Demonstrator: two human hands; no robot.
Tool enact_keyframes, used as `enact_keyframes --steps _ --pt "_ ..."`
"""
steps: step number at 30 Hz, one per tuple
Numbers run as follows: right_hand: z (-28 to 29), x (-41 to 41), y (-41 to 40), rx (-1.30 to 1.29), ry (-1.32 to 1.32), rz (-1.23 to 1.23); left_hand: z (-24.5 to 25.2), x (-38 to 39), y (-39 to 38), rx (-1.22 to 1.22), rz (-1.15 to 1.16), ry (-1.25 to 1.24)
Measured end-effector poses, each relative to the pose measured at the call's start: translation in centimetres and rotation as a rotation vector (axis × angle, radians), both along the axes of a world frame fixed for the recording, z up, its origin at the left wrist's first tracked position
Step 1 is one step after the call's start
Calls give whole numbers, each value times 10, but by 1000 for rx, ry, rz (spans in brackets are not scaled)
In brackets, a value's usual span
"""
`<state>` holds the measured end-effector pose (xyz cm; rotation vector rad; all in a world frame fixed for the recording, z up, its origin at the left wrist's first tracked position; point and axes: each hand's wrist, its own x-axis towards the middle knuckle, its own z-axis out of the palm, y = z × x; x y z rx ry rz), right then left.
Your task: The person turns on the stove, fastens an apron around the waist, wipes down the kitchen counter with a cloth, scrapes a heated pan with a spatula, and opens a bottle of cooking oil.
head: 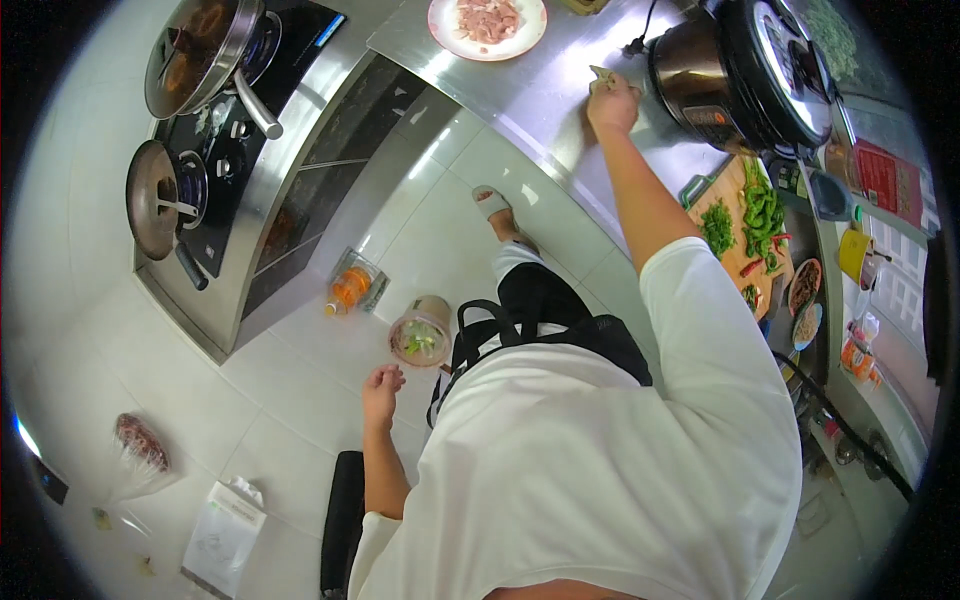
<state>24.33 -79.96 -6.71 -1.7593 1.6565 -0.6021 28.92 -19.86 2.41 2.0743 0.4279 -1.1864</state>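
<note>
On the stainless steel counter (pixel 555 112), my right hand (pixel 615 103) presses a folded, yellowish-green cloth (pixel 600 77), most of it hidden under the fingers. Just to its right stands a brown and black electric cooker (pixel 697 82), with a black plug (pixel 634 48) lying behind the hand. A white plate (pixel 444 36) of sliced raw meat (pixel 489 19) is on the counter, up and left of the hand. My left hand (pixel 382 390) hangs by my side above the floor, fingers loosely bent and apparently holding nothing, near a bin (pixel 430 309) with green scraps inside.
A wooden cutting board (pixel 731 187) holds green peppers (pixel 763 210), red chillies and chopped greens. Two pans, a large lidded one (pixel 199 56) and a smaller one (pixel 150 199), sit on the gas stove (pixel 225 142) at left. An orange bottle (pixel 349 289) and bags are on the floor.
</note>
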Motion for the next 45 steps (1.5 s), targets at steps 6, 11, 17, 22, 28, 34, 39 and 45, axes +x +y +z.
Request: enact_keyframes --steps 6,11,17,22,28,34,39,45 --pt "-20 98 104 -5 80 851 -6 21 -39 -26 -54 46" --pt "-48 52 -17 -168 291 482 2 30 -42 26 -20 67" --pt "-45 30 8 -462 223 524 -1 23 -34 62 97 104" --pt "-16 124 84 -269 86 806 -2 5 -31 67 108 151" --pt "-38 255 64 -453 25 900 6 -13 -27 15 213 83" --pt "-27 319 67 -388 285 855 -2 -40 -4 43 218 121" --pt "-29 231 78 -340 155 947 -7 -41 -5 -10 244 127" --pt "8 90 56 -115 225 861 -18 -28 -16 -76 315 89"
